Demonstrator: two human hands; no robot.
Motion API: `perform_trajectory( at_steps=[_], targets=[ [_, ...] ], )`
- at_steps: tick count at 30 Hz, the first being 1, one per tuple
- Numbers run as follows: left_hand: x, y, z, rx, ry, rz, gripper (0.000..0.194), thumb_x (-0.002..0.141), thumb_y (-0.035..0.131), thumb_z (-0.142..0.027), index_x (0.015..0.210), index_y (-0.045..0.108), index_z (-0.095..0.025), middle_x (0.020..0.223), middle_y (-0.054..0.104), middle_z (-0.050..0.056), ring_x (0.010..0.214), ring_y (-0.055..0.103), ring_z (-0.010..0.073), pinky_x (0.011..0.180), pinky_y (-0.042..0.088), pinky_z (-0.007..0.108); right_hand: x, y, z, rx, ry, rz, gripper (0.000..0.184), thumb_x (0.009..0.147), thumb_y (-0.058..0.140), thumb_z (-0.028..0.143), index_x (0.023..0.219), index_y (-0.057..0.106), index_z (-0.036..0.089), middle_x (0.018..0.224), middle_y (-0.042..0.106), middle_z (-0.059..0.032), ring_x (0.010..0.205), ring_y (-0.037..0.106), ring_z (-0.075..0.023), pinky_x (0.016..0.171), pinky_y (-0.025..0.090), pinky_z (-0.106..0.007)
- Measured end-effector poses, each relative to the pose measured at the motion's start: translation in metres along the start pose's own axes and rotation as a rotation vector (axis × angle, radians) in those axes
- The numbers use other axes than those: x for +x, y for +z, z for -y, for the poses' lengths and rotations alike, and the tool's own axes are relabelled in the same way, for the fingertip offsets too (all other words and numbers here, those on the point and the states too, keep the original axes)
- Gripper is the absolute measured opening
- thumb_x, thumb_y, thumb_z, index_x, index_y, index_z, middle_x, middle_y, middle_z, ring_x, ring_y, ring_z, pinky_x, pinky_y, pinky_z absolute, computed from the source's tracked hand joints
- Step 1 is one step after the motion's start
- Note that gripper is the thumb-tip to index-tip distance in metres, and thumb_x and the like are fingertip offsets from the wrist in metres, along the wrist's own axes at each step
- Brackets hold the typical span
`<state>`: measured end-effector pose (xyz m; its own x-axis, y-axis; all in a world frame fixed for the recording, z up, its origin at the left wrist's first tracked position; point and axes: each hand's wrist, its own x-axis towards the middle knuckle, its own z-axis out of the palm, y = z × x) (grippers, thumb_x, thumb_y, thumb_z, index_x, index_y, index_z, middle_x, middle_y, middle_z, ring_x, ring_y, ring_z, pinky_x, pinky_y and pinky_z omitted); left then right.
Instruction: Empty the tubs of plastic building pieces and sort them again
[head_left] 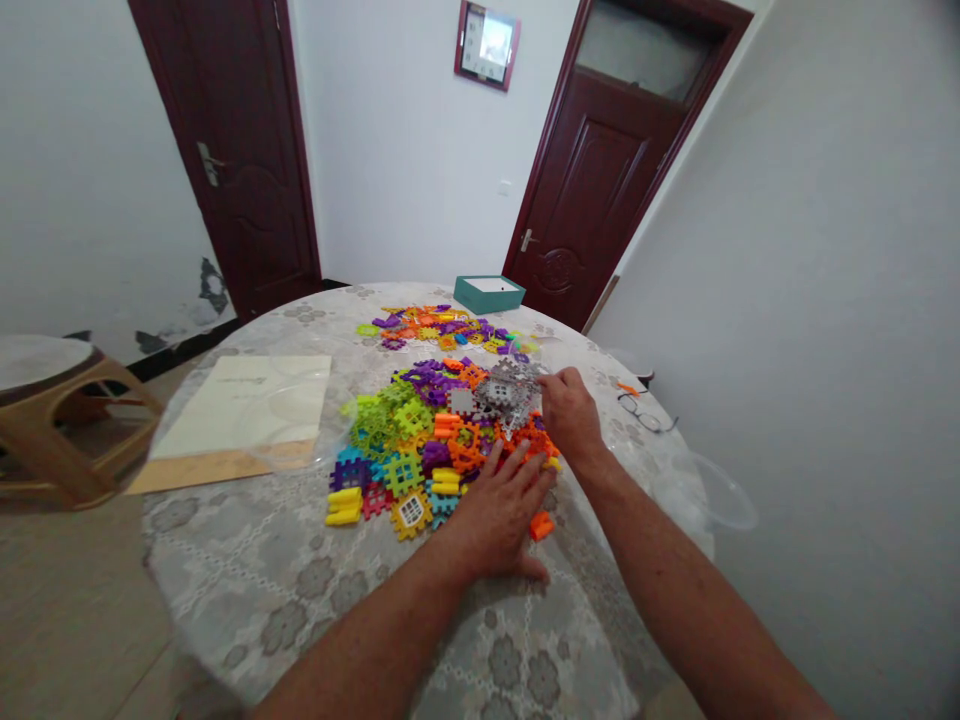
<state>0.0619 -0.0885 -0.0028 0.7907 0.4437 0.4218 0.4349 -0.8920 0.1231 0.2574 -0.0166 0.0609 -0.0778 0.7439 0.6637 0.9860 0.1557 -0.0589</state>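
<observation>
A heap of colourful plastic interlocking building pieces (409,415) lies on the table, with notched edges and window-like grids. My left hand (504,512) rests palm down at the near right side of the heap, fingers spread over orange pieces (531,440). Just beyond it, my right hand (571,408) is closed, thumb and fingertips pinching at the right edge of a cluster of grey building pieces (508,392). Which grey piece sits between those fingertips is partly hidden. A loose orange piece (541,525) lies right of my left hand.
Farther back is a second spread of pieces (442,327), near a green box (489,294). Paper sheets (244,405) lie at left under a clear round lid (300,450). Glasses (646,415) and clear plastic (712,495) lie at right. A stool (67,430) stands left of the patterned tablecloth (330,600).
</observation>
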Motion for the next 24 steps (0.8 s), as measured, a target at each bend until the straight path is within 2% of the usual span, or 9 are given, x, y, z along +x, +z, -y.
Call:
perform_trajectory(
  at_steps=[3,7,12,18,24],
  targets=[
    [-0.001,0.006,-0.001,0.046,-0.049,0.041,0.122,0.071,0.078,-0.077,0.165,0.032,-0.014,0.173,0.031,0.018,0.163,0.015,0.0406,0.132,-0.002,0.061,-0.004,-0.004,0.005,0.048,-0.003,-0.042,0.028,0.102,0.048,0.014,0.109,0.075,0.018,0.1,0.058,-0.0077,0.084,0.057,-0.0188,0.076,0.048,-0.028],
    [0.002,0.006,0.004,0.1,-0.162,0.0,0.113,0.08,0.073,-0.072,0.166,0.031,-0.012,0.174,0.028,0.019,0.163,0.01,0.0424,0.13,0.0,0.065,-0.01,-0.013,0.014,0.11,-0.012,-0.089,0.027,0.102,0.049,0.015,0.112,0.074,0.018,0.099,0.057,-0.0071,0.085,0.057,-0.0188,0.078,0.049,-0.028],
    [0.005,0.001,0.005,0.159,-0.204,-0.122,0.114,0.081,0.07,-0.076,0.166,0.03,-0.01,0.173,0.029,0.022,0.164,0.01,0.0421,0.131,0.004,0.065,-0.016,-0.026,0.027,0.145,-0.013,-0.089,0.028,0.102,0.048,0.013,0.11,0.074,0.02,0.099,0.057,-0.0069,0.085,0.055,-0.019,0.078,0.049,-0.028],
    [0.009,-0.004,0.008,0.208,-0.301,-0.318,0.105,0.085,0.072,-0.067,0.164,0.035,-0.008,0.17,0.033,0.026,0.162,0.017,0.0445,0.129,0.008,0.069,-0.019,-0.034,0.039,0.154,-0.034,-0.074,0.026,0.102,0.05,0.014,0.107,0.073,0.022,0.096,0.056,-0.0054,0.086,0.053,-0.0189,0.08,0.048,-0.028],
    [0.01,-0.003,0.014,0.237,-0.376,-0.362,0.102,0.085,0.075,-0.059,0.163,0.035,-0.006,0.169,0.033,0.029,0.161,0.018,0.0473,0.128,0.01,0.07,-0.025,-0.039,0.037,0.161,-0.041,-0.072,0.026,0.102,0.048,0.011,0.104,0.072,0.021,0.095,0.055,-0.0049,0.085,0.053,-0.0179,0.079,0.047,-0.026]
  ],
)
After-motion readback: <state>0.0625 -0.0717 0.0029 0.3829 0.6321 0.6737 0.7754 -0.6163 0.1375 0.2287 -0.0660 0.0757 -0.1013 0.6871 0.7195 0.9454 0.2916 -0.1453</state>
